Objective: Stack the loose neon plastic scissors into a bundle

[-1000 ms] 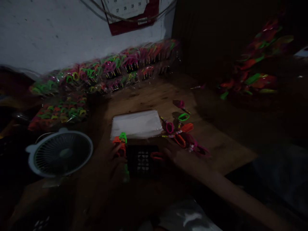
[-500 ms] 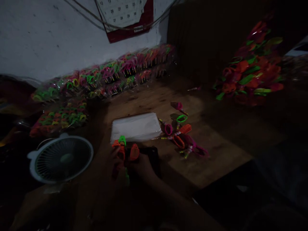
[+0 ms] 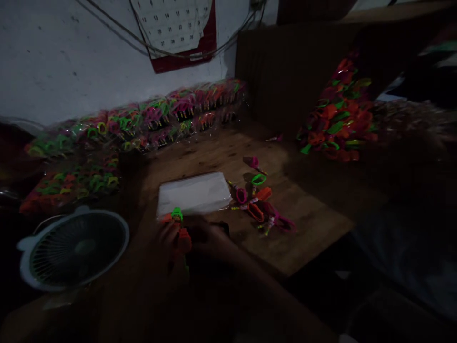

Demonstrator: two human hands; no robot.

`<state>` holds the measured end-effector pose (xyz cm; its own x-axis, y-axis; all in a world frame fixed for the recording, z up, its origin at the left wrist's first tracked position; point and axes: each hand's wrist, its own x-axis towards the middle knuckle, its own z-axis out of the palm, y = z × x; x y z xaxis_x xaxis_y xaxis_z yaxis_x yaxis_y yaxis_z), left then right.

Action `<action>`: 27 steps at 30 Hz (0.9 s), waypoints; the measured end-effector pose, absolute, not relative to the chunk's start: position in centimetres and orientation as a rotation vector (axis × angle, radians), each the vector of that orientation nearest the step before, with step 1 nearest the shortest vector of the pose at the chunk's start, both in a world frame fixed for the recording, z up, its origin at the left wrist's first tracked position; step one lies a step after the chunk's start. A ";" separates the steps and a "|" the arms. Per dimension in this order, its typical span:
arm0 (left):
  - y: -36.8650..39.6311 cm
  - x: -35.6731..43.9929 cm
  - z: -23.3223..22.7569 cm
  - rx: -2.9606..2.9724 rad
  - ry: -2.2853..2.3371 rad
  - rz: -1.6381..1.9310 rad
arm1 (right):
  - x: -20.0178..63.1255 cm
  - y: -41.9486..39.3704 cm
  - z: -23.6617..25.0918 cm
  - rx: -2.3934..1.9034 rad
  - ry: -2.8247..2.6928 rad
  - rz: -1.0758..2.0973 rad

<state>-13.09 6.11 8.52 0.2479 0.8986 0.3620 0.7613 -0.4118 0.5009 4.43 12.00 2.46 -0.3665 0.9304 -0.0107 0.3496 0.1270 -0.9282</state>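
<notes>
My left hand [image 3: 167,238] is closed around a bunch of bright plastic ring-shaped pieces, a green one [image 3: 177,214] on top and orange ones below. Beside it, my right hand [image 3: 209,237] reaches in from the right with its fingers at an orange plastic ring piece [image 3: 184,240], which touches the bunch. Deep shadow hides most of the fingertips. A dark flat object [image 3: 224,227] shows partly behind my right hand. Just beyond lies a stack of clear plastic bags [image 3: 194,193]. Loose pink, green and orange ring pieces with striped stems [image 3: 255,212] lie to the right.
A round fan [image 3: 76,247] stands at the left. Bagged rows of coloured pieces [image 3: 153,114] line the wall under a calendar [image 3: 174,26]. A heap of loose pieces [image 3: 339,119] rises at the back right on the wooden table [image 3: 314,214].
My right hand has moved left, bringing the orange ring piece against the bunch in my left hand. The whole view has shifted, so the table's things appear further left.
</notes>
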 end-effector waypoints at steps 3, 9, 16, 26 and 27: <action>6.3 -13.0 8.6 2.317 1.540 0.895 | 9.4 14.3 4.4 -1.993 -1.829 0.696; 6.1 -12.8 7.8 2.315 1.572 0.916 | 13.0 12.5 4.2 -2.327 -2.085 0.329; 6.1 -12.8 7.8 2.312 1.682 0.851 | 13.8 11.0 3.6 -2.443 -1.813 0.360; 6.5 -13.1 8.8 2.496 1.744 0.726 | 13.6 11.5 5.7 -1.606 -1.417 0.839; 6.4 -13.1 8.6 2.462 1.716 0.755 | 12.9 11.6 5.3 -1.502 -1.381 0.953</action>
<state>-13.15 6.44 8.58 0.2663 0.8934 0.3617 0.8703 -0.3842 0.3081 12.87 11.61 5.25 0.0951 0.9953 0.0162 0.3380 -0.0170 -0.9410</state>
